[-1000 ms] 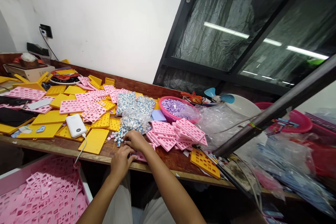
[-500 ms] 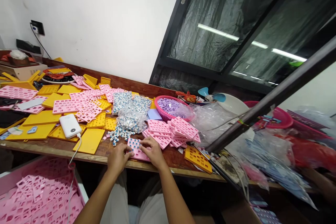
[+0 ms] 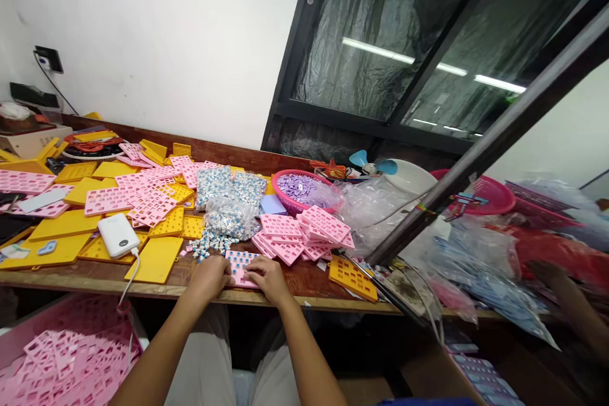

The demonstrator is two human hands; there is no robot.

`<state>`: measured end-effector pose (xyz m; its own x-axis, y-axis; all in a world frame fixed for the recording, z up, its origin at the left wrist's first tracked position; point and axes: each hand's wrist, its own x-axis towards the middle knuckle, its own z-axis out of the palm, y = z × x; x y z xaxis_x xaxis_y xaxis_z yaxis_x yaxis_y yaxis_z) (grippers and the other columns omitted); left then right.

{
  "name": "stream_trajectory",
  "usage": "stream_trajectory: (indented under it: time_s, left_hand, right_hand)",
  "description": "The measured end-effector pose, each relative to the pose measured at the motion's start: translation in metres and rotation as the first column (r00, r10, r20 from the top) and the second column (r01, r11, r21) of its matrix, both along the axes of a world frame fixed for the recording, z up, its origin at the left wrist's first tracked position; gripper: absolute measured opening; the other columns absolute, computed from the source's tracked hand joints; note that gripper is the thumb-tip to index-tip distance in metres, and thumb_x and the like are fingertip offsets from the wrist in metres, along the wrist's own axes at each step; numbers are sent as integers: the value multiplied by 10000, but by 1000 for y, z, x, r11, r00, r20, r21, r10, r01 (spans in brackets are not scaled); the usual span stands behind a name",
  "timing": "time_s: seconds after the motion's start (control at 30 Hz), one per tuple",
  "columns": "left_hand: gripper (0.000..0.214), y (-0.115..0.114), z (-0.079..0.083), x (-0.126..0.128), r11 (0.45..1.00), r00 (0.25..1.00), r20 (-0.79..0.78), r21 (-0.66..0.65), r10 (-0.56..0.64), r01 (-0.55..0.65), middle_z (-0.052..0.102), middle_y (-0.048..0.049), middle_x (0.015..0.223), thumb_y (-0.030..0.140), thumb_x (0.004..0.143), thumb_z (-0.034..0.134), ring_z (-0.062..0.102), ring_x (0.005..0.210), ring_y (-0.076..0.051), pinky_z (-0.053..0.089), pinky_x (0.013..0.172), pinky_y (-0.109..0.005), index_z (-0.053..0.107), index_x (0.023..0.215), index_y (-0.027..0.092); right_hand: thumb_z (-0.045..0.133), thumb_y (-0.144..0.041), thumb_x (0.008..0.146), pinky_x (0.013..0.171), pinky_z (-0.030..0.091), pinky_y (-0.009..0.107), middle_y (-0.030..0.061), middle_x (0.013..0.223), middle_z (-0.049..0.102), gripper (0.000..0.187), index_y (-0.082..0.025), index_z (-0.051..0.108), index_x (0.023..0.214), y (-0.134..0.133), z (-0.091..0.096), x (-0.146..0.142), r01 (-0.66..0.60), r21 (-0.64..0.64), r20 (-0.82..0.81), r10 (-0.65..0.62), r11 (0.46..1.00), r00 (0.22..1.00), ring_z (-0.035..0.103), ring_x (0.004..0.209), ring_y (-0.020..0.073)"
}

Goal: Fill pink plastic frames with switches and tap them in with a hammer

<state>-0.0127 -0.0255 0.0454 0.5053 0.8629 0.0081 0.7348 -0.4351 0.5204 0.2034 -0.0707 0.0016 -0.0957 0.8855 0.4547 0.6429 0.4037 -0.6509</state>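
A pink moulded board with rows of square hollows [image 3: 242, 258] lies at the table's front edge, several hollows filled with small blue-and-white pieces. My left hand [image 3: 212, 276] is closed at the board's left edge, its fingertips curled together and partly hidden. From the right, my right hand [image 3: 267, 278] reaches over the board with bent fingers and thumb close together on its surface. Whatever sits between the fingertips of either hand is too small to make out. Just behind the board is a loose heap of small blue-and-white pieces [image 3: 216, 242].
Clear bags of such pieces [image 3: 231, 219] stand behind the heap. Pink boards [image 3: 304, 235] are stacked to the right, near a yellow board [image 3: 353, 278]. A white power bank [image 3: 118, 236] rests on yellow boards at left. A slanting pole [image 3: 457, 171] crosses the right side, beyond it another person's hand [image 3: 547, 273].
The view has turned slightly right, so the table's things appear further left. My left hand has drawn in tighter at the board's left edge. My right hand stays over the board.
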Motion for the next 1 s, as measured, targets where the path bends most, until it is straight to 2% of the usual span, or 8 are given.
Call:
stream_trajectory:
  time_s: [0.1, 0.17, 0.3, 0.47, 0.57, 0.7, 0.83, 1.0]
  left_hand:
    - [31, 2, 10, 3, 999, 994, -100, 13, -34, 36, 748, -50, 852, 241, 761, 748, 674, 822, -213, 383, 669, -267, 744, 779, 216]
    - [29, -1, 4, 1, 996, 996, -60, 44, -71, 73, 738, -41, 887, 244, 803, 729, 673, 847, -198, 402, 699, -261, 744, 794, 221]
    - [202, -16, -34, -8, 951, 996, 15, 297, -92, 83, 713, -52, 1036, 294, 982, 561, 667, 902, -189, 439, 755, -274, 755, 973, 237]
    - [308, -45, -68, -11, 788, 998, -38, 613, -42, 56, 712, -107, 1076, 331, 1037, 468, 643, 940, -251, 463, 833, -375, 685, 1220, 212]
    - [358, -59, -63, -7, 787, 996, -82, 612, -37, 80, 700, -135, 1118, 360, 1032, 474, 630, 1009, -287, 462, 873, -421, 647, 1279, 167]
    - [341, -59, -47, -6, 847, 999, -12, 530, -37, 37, 693, -129, 1092, 363, 1019, 493, 641, 983, -272, 477, 873, -406, 659, 1256, 183]
    - [274, -35, -40, -24, 912, 971, 236, 405, -39, -62, 699, -73, 1034, 326, 1029, 465, 663, 933, -212, 509, 851, -330, 702, 1120, 225]
    - [202, 12, -49, -61, 856, 901, 392, 386, 185, -343, 672, -78, 1105, 259, 956, 547, 651, 1006, -234, 523, 906, -351, 698, 1082, 213]
  right_hand:
    - [770, -227, 868, 817, 534, 295, 37, 885, 736, 22, -218, 789, 878, 1, -2, -3, 17, 13, 53, -17, 1000, 998, 680, 849, 180]
    - [775, -229, 869, 807, 516, 292, 36, 868, 723, 27, -213, 779, 848, 1, -2, -7, 38, 28, 98, -41, 999, 994, 665, 845, 182]
    - [790, -251, 863, 796, 483, 307, 47, 852, 701, 71, -205, 760, 818, -3, 2, -13, 93, 72, 193, -105, 993, 976, 637, 857, 203]
    - [767, -273, 888, 782, 470, 312, 48, 838, 711, 83, -211, 759, 834, -5, 7, -13, 119, 78, 285, -136, 990, 949, 629, 843, 209]
    - [776, -286, 882, 787, 468, 312, 45, 840, 715, 98, -209, 754, 825, -1, 8, -9, 94, 50, 321, -105, 994, 941, 630, 851, 210]
    - [751, -269, 903, 792, 472, 301, 33, 834, 713, 119, -217, 756, 796, 6, 11, -5, 32, 39, 351, -44, 999, 936, 637, 859, 198]
    - [690, -231, 945, 831, 477, 330, 50, 901, 718, 99, -215, 766, 885, -5, 8, -11, 46, 81, 364, -73, 996, 929, 635, 887, 207]
    - [609, -311, 998, 986, 441, 448, 127, 1232, 671, 301, -194, 669, 1268, -36, -2, -20, 92, 124, 427, -137, 988, 894, 568, 1157, 289]
